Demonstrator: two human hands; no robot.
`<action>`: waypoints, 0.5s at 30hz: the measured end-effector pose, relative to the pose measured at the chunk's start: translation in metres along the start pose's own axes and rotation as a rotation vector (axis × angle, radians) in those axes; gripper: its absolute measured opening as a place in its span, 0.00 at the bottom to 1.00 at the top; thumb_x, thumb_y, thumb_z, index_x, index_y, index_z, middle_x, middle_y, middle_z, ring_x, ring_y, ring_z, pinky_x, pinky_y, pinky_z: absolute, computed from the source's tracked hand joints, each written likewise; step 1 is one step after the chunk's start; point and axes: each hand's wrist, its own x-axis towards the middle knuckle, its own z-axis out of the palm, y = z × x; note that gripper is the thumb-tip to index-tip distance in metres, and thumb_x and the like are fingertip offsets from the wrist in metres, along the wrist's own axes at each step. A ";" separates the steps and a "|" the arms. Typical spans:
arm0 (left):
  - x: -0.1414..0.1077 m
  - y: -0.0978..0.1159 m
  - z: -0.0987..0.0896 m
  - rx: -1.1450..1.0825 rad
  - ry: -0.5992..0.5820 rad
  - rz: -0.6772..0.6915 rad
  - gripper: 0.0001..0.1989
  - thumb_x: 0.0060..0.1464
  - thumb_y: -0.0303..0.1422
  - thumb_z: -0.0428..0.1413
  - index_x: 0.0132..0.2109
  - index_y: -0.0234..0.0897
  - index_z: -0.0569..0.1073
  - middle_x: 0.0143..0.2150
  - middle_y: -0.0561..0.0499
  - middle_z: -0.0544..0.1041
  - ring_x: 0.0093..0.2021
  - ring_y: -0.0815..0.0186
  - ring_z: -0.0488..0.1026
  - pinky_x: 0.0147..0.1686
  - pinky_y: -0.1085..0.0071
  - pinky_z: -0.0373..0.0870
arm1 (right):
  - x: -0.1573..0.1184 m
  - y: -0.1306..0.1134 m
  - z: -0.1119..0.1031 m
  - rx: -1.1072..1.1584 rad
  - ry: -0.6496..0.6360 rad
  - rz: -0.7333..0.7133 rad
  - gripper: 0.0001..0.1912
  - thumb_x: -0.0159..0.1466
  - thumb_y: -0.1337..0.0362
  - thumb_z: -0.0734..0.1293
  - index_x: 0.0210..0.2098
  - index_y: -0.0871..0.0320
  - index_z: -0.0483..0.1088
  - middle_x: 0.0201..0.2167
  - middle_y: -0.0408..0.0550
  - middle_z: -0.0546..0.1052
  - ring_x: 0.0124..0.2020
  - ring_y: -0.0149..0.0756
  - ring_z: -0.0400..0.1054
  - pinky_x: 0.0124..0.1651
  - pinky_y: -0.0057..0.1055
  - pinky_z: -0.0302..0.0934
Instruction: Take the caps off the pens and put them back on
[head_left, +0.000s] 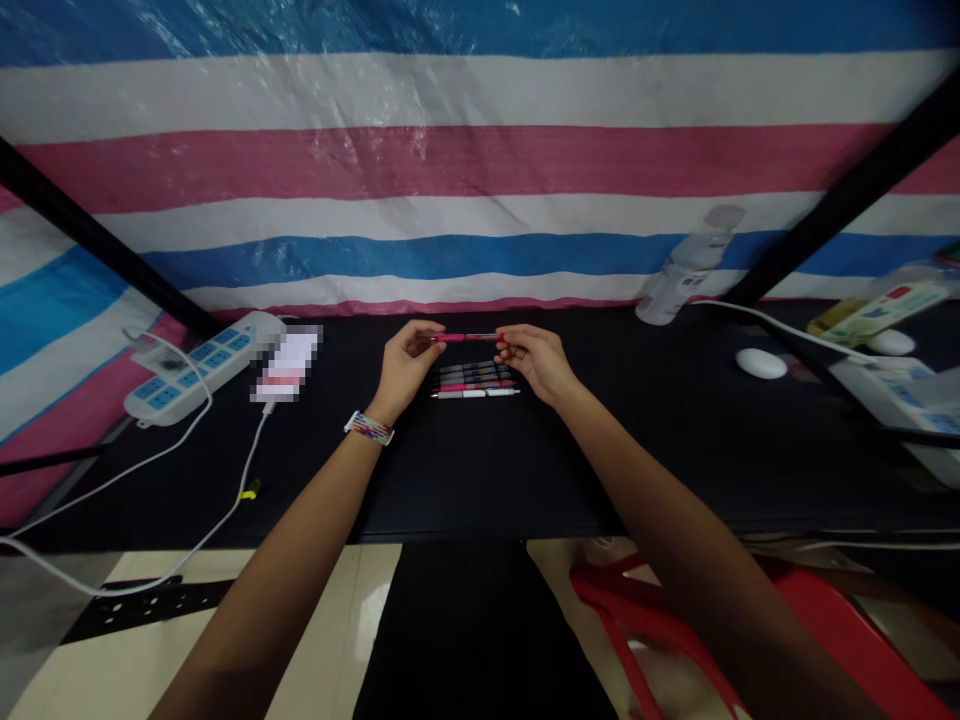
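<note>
On my black table (pixel 480 470), a row of pens (pixel 472 378) is lying close together, roughly parallel, so I am judging that much as settled. One is left out: just beyond the row, my left hand (pixel 409 365) is pinching one end and my right hand (pixel 538 362) the other, holding the pink pen (pixel 471 338) level; whether it is leaving or joining the row, I cannot tell.

One striped sheet (pixel 480 160) is hanging beyond the row, and one red seat (pixel 847 610) is standing nearer me, to its right. Two power strips are lying: a white one (pixel 195 370) left of the row, a cut-off one (pixel 877 395) far right. Two bottles are sitting right of it, a clear bottle (pixel 679 275) and a yellowish bottle (pixel 885 300). One phone (pixel 289 362) is lying left of it, two white ovals (pixel 761 363) right. In the row I am counting at least five pens; the far ones are blurring together.
</note>
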 end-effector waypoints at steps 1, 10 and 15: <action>0.000 0.000 0.000 -0.014 0.009 -0.016 0.11 0.58 0.34 0.70 0.47 0.40 0.82 0.43 0.48 0.85 0.42 0.62 0.82 0.46 0.66 0.78 | 0.000 0.000 0.000 0.011 -0.001 0.000 0.06 0.57 0.65 0.78 0.34 0.58 0.82 0.27 0.47 0.78 0.31 0.36 0.73 0.46 0.41 0.77; -0.002 -0.001 0.000 0.074 -0.053 0.085 0.17 0.59 0.24 0.63 0.53 0.43 0.80 0.46 0.48 0.84 0.48 0.60 0.82 0.49 0.64 0.77 | 0.000 0.002 0.001 0.006 -0.016 -0.009 0.05 0.58 0.66 0.77 0.34 0.57 0.82 0.27 0.47 0.78 0.32 0.37 0.73 0.46 0.42 0.76; -0.005 -0.004 0.004 0.045 -0.071 0.004 0.10 0.68 0.30 0.58 0.52 0.42 0.80 0.36 0.50 0.81 0.38 0.62 0.80 0.42 0.65 0.76 | 0.000 0.003 0.001 -0.002 -0.029 -0.012 0.06 0.58 0.65 0.77 0.35 0.58 0.82 0.27 0.47 0.79 0.33 0.37 0.73 0.46 0.42 0.75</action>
